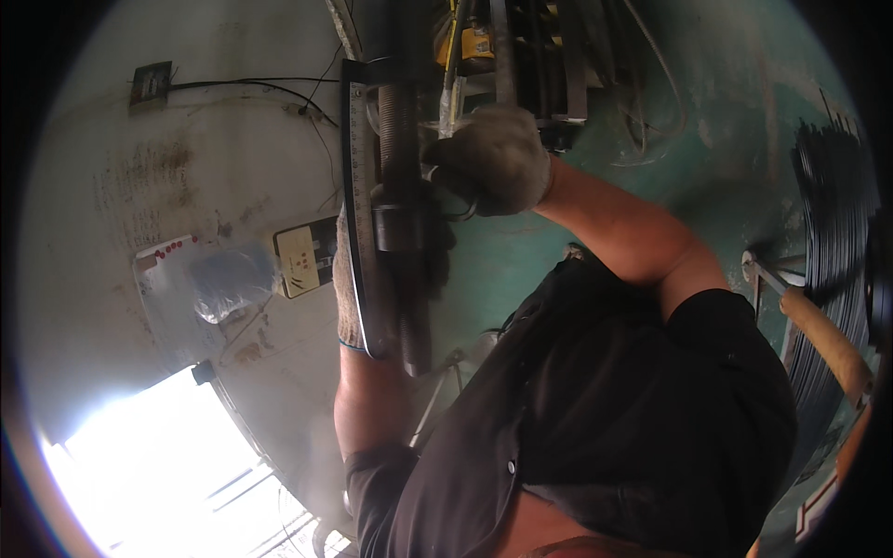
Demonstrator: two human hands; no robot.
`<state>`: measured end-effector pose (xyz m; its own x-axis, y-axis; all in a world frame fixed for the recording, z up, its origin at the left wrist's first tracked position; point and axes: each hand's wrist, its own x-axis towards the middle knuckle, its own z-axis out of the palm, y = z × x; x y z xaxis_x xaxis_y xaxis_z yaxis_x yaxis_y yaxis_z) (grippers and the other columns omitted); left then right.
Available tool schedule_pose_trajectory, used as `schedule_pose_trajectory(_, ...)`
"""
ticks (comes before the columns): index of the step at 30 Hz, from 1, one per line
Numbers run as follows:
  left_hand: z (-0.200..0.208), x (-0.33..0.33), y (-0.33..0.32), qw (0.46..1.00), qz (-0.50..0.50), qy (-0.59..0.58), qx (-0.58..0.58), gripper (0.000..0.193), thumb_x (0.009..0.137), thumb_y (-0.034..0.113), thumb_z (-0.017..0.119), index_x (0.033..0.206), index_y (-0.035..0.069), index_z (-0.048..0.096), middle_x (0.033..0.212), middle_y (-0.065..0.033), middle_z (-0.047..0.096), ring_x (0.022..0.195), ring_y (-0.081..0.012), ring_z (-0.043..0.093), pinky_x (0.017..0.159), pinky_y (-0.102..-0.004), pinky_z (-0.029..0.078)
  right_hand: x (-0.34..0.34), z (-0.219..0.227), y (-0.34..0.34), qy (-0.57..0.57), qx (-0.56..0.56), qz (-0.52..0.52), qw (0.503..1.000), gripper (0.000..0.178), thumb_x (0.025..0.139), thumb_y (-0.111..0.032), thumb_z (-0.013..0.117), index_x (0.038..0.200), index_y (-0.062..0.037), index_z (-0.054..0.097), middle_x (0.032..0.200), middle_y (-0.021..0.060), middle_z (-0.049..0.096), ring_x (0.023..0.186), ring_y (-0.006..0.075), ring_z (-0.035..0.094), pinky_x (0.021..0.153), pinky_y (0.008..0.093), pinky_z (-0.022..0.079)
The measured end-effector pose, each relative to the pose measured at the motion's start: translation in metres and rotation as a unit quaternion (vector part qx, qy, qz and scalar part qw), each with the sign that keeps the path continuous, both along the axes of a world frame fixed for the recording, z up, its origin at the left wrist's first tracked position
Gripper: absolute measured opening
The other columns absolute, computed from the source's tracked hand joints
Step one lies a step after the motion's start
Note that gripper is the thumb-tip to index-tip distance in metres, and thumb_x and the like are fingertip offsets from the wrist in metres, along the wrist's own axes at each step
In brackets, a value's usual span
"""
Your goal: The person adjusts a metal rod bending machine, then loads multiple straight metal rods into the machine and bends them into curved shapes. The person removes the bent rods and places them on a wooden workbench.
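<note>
**Two gloved hands at one upright device with a graduated scale**

Clock directions are taken from the centre of the head view. The device, one in number, stands at 11 o'clock and comprises three visible parts: one dark-edged scale strip (359,195) along its left side, one threaded rod (398,116) and, below the rod, one dark cylinder (399,229). Two hands attend it, both in knitted gloves. The left hand (345,288), at 9 o'clock, lies behind the strip's lower half; its fingers are largely hidden, so how far it is open, and what it holds, cannot be told. The right hand (493,160), at 1 o'clock, is just beside the device with fingers curled inward; one thin curved metal piece (470,208) shows beneath them, but whether it is gripped cannot be told.

Surroundings: at 12 o'clock, one yellow unit (474,45); at 10 o'clock, one wall box (151,84) with dark cables; at 9 o'clock, one yellow-and-black flat item (302,259) and one clear plastic bag (233,281); at 8 o'clock, one bright opening (158,456); at 3 o'clock, one bundle of dark rods (833,214), too many to count, near one tan handle (826,342).
</note>
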<state>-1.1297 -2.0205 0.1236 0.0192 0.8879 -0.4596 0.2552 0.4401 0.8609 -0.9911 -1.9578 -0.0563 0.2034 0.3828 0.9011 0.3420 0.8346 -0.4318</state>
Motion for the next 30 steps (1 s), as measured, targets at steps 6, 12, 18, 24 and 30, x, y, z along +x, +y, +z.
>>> schedule_pose_trajectory(6,-0.015,-0.008,-0.006,0.997,0.030,-0.078,0.005,0.039,0.117,0.034,0.056,0.129,-0.002,0.064,0.082,-0.0173,0.072,0.053,-0.0203,0.065,0.042,-0.0302,0.048,0.020,-0.029,-0.013,0.088,-0.051,0.079,0.992,0.025,0.090,-0.011,0.080,0.115,-0.0038,0.078,0.088,0.0052,0.074,0.068,0.0171,0.069,0.063,0.0358,0.055)
schedule_pose_trajectory(12,-0.005,0.000,-0.010,1.000,0.023,-0.018,0.006,0.037,0.117,0.031,0.057,0.131,-0.002,0.063,0.086,-0.0182,0.073,0.056,-0.0205,0.066,0.044,-0.0301,0.049,0.017,0.021,-0.063,0.319,-0.360,0.276,0.832,0.033,0.101,-0.015,0.077,0.130,0.0001,0.073,0.105,0.0024,0.074,0.084,0.0079,0.063,0.076,0.0265,0.052)
schedule_pose_trajectory(18,-0.003,0.006,-0.013,0.991,0.001,0.122,0.046,0.042,0.119,0.036,0.055,0.136,-0.001,0.064,0.090,-0.0151,0.074,0.065,-0.0192,0.069,0.055,-0.0311,0.055,0.032,0.045,-0.066,0.265,-0.504,0.490,0.660,0.049,0.095,-0.006,0.087,0.142,-0.0011,0.070,0.105,0.0092,0.081,0.095,0.0139,0.078,0.086,0.0320,0.063)
schedule_pose_trajectory(24,0.019,0.012,-0.028,0.986,0.127,0.106,0.013,0.049,0.114,0.045,0.066,0.136,0.002,0.068,0.090,-0.0090,0.073,0.069,-0.0157,0.067,0.061,-0.0307,0.056,0.026,0.037,-0.033,0.243,-0.484,0.641,0.543,0.067,0.093,-0.008,0.089,0.153,0.0022,0.060,0.115,0.0128,0.080,0.102,0.0177,0.076,0.092,0.0331,0.062)
schedule_pose_trajectory(30,0.014,0.007,-0.041,0.969,0.158,0.178,0.069,0.046,0.114,0.043,0.067,0.127,0.000,0.073,0.091,-0.0080,0.073,0.069,-0.0150,0.069,0.062,-0.0309,0.059,0.029,0.049,-0.026,0.143,-0.521,0.632,0.555,0.052,0.094,-0.008,0.086,0.141,0.0025,0.067,0.108,0.0101,0.081,0.095,0.0145,0.074,0.086,0.0295,0.061)
